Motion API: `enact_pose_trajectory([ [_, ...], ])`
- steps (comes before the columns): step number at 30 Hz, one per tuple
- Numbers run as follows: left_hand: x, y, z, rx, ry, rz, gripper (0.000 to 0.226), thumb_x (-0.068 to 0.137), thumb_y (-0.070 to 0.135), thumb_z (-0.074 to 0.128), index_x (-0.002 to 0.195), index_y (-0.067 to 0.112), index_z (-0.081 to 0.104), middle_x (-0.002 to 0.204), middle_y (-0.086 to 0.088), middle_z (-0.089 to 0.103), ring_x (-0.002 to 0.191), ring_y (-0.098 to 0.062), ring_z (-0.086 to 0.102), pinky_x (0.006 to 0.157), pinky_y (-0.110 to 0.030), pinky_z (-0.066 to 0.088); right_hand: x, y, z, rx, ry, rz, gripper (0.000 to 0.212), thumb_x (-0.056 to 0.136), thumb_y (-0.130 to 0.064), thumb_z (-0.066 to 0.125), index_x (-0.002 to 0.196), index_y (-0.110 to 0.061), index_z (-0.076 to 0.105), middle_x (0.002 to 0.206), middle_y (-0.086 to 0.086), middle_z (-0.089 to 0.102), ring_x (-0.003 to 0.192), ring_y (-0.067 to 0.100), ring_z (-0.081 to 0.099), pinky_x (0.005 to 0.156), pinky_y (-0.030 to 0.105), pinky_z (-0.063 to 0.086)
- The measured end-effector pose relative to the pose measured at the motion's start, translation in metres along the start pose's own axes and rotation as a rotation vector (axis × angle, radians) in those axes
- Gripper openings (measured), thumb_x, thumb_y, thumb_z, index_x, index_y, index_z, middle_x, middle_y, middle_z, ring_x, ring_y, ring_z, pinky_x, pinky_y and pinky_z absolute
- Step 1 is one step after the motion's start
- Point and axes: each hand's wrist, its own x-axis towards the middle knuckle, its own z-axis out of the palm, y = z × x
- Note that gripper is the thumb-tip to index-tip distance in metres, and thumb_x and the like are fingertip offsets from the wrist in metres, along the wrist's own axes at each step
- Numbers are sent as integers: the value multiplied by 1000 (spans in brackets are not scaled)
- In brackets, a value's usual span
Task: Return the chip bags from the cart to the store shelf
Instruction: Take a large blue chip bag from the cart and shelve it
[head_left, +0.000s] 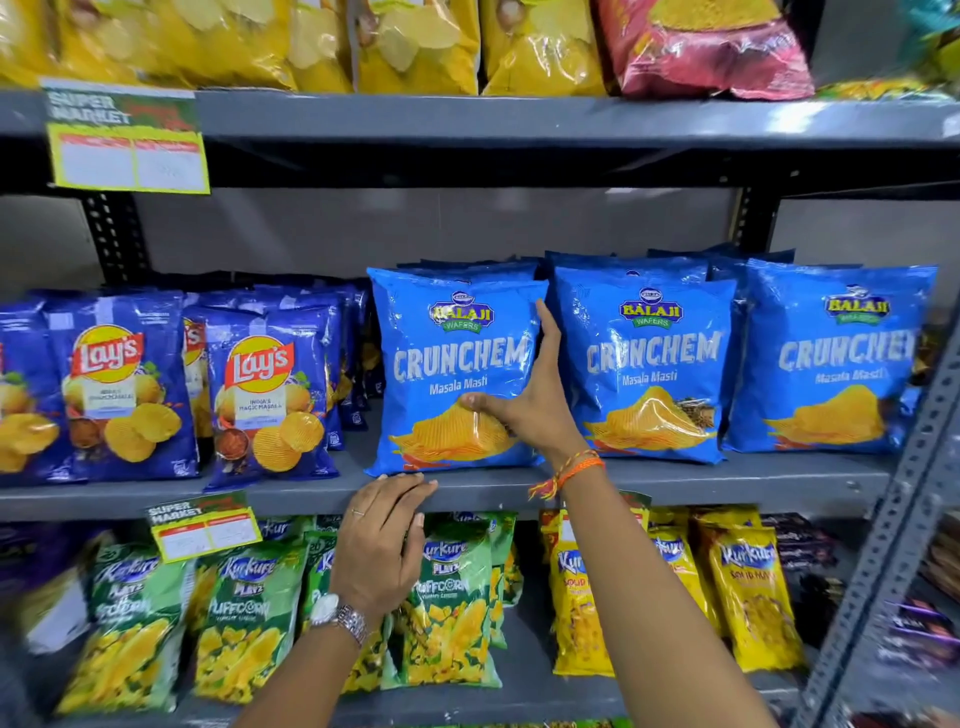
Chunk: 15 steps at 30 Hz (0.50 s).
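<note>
A light-blue Crunchem chip bag (447, 358) stands upright at the front of the grey middle shelf (727, 480). My right hand (530, 400) grips its right edge, thumb across the front and fingers behind. My left hand (382, 540) rests on the shelf's front lip just below the bag, fingers spread, holding nothing. Two more Crunchem bags (649, 358) (836, 358) stand to the right, with others behind them. The cart is out of view.
Dark-blue Lay's bags (265, 395) fill the left of the middle shelf. Yellow and red bags (415, 47) sit on the top shelf. Green and yellow Kurkure bags (452, 597) line the bottom shelf. A perforated grey upright (904, 519) stands at the right.
</note>
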Motion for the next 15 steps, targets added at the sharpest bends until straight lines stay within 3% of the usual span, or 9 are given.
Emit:
enact_pose_trajectory([
  [5,-1,-3,1,19,-5,16,37,95,17,49,125,12,70,125,-3,69,118,-20,60,112,-40,42,6,6,-7,-58,14,-49,126,60,-33,97,160,-37,21,165,-26,23,154,2,30,124,42,39],
  [8,-1,-3,2,33,-1,19,37,95,17,49,125,12,70,125,-3,69,118,-20,60,114,-38,40,9,8,-10,-92,10,-49,125,59,-35,97,160,-39,23,153,-46,27,142,-23,30,116,12,39],
  [9,-1,-4,2,35,1,21,37,95,17,49,125,12,70,125,-3,69,118,-20,60,115,-37,39,9,9,-10,-100,16,-48,125,58,-37,97,159,-40,23,151,-49,27,140,-25,31,114,10,39],
  [13,0,-2,1,46,-8,21,37,95,17,49,126,12,70,125,-4,69,118,-20,59,114,-38,40,6,10,-8,-110,52,-68,124,58,-45,96,159,-39,24,162,-33,26,153,-1,29,124,43,38],
  [15,1,-1,-1,43,-18,18,37,95,18,49,125,12,70,124,-4,69,117,-20,60,113,-40,42,4,7,-7,-128,76,-72,125,56,-52,94,159,-37,24,163,-30,26,154,1,29,124,46,38],
])
